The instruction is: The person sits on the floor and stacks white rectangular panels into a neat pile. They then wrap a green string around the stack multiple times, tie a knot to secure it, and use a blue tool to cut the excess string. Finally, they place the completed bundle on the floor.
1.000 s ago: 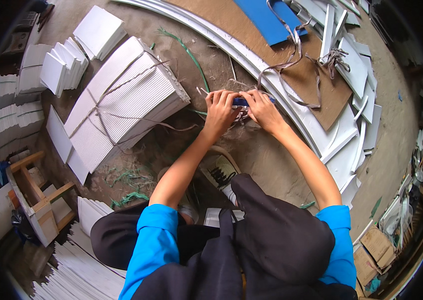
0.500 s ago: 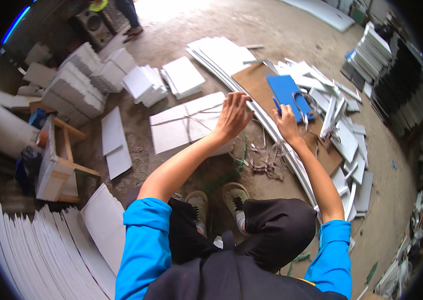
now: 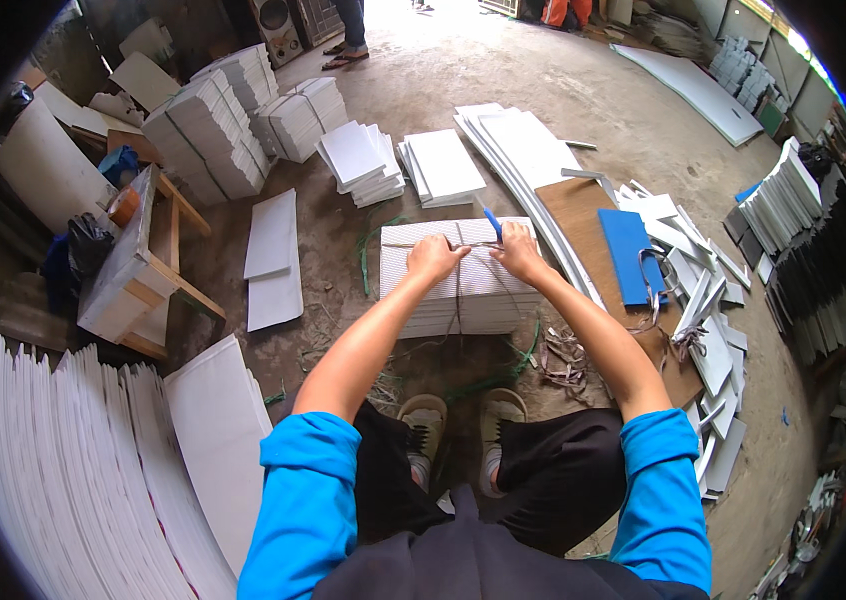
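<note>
A stack of white ribbed sheets (image 3: 405, 236) lies on the floor before my feet, bound crosswise with dark string (image 3: 457, 290). Over its top, my left hand (image 3: 435, 260) is closed, fingertips pinching the string left of the crossing. My right hand (image 3: 520, 254) is closed just to the right of it, also at the string. A slim blue tool (image 3: 492, 222), resembling a cutter, sticks up from the right hand's grip. The fingers partly hide the string and the tool's lower end.
Right of the stack lie long white panels (image 3: 518, 135), a brown board (image 3: 575, 203), a blue sheet (image 3: 625, 255) and white offcuts (image 3: 713, 340). At left stand a wooden stool (image 3: 133, 285) and upright white sheets (image 3: 63, 470). Tied bundles (image 3: 205, 140) and a person's legs (image 3: 351, 25) are farther back.
Both hands have come down onto the bound stack; the right hand has moved left from beside the blue sheet, carrying the blue tool. My view has shifted.
</note>
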`<state>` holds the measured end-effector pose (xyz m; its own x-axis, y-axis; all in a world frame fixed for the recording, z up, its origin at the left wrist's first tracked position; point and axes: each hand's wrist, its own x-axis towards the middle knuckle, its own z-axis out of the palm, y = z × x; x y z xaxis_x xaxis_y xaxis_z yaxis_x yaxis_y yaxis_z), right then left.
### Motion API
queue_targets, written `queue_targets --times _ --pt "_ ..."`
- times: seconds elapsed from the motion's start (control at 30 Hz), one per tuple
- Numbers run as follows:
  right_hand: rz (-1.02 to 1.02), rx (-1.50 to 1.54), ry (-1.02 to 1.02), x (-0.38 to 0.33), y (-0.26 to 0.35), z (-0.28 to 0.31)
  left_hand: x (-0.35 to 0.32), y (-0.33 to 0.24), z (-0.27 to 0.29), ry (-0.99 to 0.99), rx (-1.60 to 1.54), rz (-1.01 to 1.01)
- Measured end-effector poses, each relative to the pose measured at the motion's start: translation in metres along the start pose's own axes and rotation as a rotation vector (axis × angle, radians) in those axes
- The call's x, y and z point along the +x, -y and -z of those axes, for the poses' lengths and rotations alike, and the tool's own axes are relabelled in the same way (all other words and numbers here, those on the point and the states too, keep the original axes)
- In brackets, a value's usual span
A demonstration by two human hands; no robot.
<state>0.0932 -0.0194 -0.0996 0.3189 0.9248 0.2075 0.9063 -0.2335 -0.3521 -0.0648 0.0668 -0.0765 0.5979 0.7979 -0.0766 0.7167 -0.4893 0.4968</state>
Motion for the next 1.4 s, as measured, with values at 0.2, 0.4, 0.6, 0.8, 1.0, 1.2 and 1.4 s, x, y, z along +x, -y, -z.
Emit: queue_targets --times 0.2,0.4,0.6,0.8,1.0,1.2,1.4 --pt "-0.062 0.365 -0.036 -0.004 0.020 0.003 0.004 0.016 -0.004 0.110 -0.421 0.031" --pt "-0.111 0.570 0.066 -0.019 0.049 0.008 0.004 0.019 -0.008 0.280 -0.968 0.271" --pt "-0.423 1.130 0.124 -0.035 0.076 0.011 0.003 0.003 -0.001 0.304 -0.807 0.246" --pt "-0.508 1.220 0.188 -0.050 0.062 -0.006 -0.004 -0.013 0.002 0.354 -1.029 0.425" --pt "-0.467 0.995 0.332 -0.049 0.068 0.016 0.005 0.046 0.002 0.176 -0.515 0.130" --pt "-0.313 0.625 0.300 -0.062 0.075 0.015 -0.023 0.037 -0.001 -0.056 -0.316 -0.068" --pt "-0.293 0.495 0.264 -0.063 0.089 0.007 -0.026 0.039 -0.003 -0.121 -0.508 -0.078"
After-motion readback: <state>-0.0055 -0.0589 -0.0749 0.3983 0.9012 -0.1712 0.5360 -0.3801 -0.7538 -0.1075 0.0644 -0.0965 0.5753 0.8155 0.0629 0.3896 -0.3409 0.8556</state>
